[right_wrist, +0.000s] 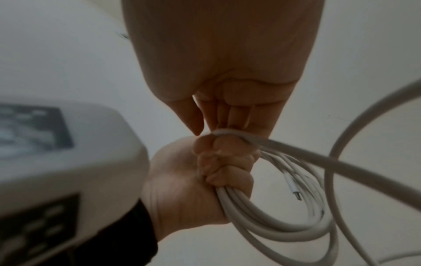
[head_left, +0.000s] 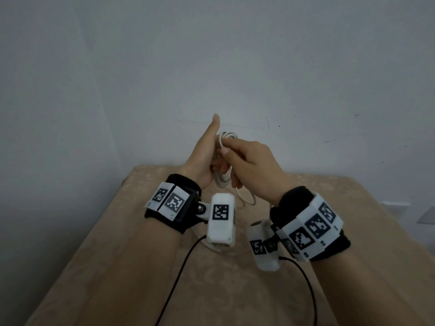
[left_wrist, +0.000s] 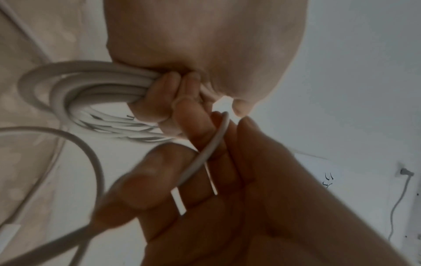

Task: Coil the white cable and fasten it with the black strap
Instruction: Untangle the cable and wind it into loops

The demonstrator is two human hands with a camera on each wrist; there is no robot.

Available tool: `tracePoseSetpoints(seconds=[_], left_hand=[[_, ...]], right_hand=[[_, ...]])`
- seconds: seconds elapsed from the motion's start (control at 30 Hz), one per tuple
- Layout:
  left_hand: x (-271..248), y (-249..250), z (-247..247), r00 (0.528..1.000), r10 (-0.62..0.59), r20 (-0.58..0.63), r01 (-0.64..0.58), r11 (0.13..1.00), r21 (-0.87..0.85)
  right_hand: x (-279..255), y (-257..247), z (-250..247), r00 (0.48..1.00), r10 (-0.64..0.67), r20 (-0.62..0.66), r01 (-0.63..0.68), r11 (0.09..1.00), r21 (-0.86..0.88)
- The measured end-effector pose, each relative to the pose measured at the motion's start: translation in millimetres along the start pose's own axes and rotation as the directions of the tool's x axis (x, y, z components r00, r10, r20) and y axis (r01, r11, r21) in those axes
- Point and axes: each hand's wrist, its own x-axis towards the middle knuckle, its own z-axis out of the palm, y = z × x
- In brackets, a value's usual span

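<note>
White cable (head_left: pixel 223 161) is up in the air between your two hands, above the beige worktop (head_left: pixel 117 255), already wound into several loops. Your left hand (head_left: pixel 202 158) has the bundle: thumb straight up, the other fingers (right_wrist: pixel 218 162) curled round the gathered turns, so that grip is closed on the coil. From the right wrist view you can see the loops hanging out of that fist and a connector end (right_wrist: pixel 292 187) dangling inside the ring of them.

Your right hand (head_left: pixel 254 168) sits just beside the left, touching the same bundle. Its thumb and forefinger pinch a strand at the top of the coil, and the left wrist view shows one loose strand (left_wrist: pixel 205 153) running across the inside of your right fingers (left_wrist: pixel 159 176). So that grip is closed on the cable too.

One free length sags in an arc (head_left: pixel 247 198) below your hands, toward the worktop. Both wrists carry black bands with white tagged camera boxes (head_left: pixel 221 220), each trailing a thin black lead (head_left: pixel 179 276) back toward you. Behind it all, a plain pale wall (head_left: pixel 211 55), with a wall socket and plug (left_wrist: pixel 404 172) showing in the left wrist view.
</note>
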Motion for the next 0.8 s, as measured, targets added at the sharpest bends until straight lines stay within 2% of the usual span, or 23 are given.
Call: tracePoseSetpoints(seconds=[0.17,0.27,0.5,0.6,0.8], left_hand=[[1.7,-3.3,-4.1,0.996,-0.055,-0.077,0.051,0.998,-0.047],[4.7,-4.0,-6.8,0.996,-0.054,-0.077,0.041,0.986,-0.163],[6.5,-4.6,-10.8,0.995,-0.047,-0.093,0.016,0.949,-0.315],[8.0,-3.9,-13.7,0.997,-0.049,-0.053,0.024,0.923,-0.383],[10.8,-3.9,-16.3,0.998,-0.029,-0.051,0.000,0.869,-0.495]], right_hand=[[-3.2,-1.8,4.2,0.997,-0.019,0.080,0.019,1.000,0.004],[-3.4,-1.5,5.7,0.994,-0.029,0.106,0.031,0.999,-0.015],[-3.6,-0.8,5.3,0.992,-0.057,0.111,0.063,0.997,-0.048],[-3.3,0.9,6.2,0.993,-0.050,0.103,0.056,0.997,-0.053],[-3.3,4.2,6.8,0.994,-0.029,0.105,0.027,0.999,0.019]])
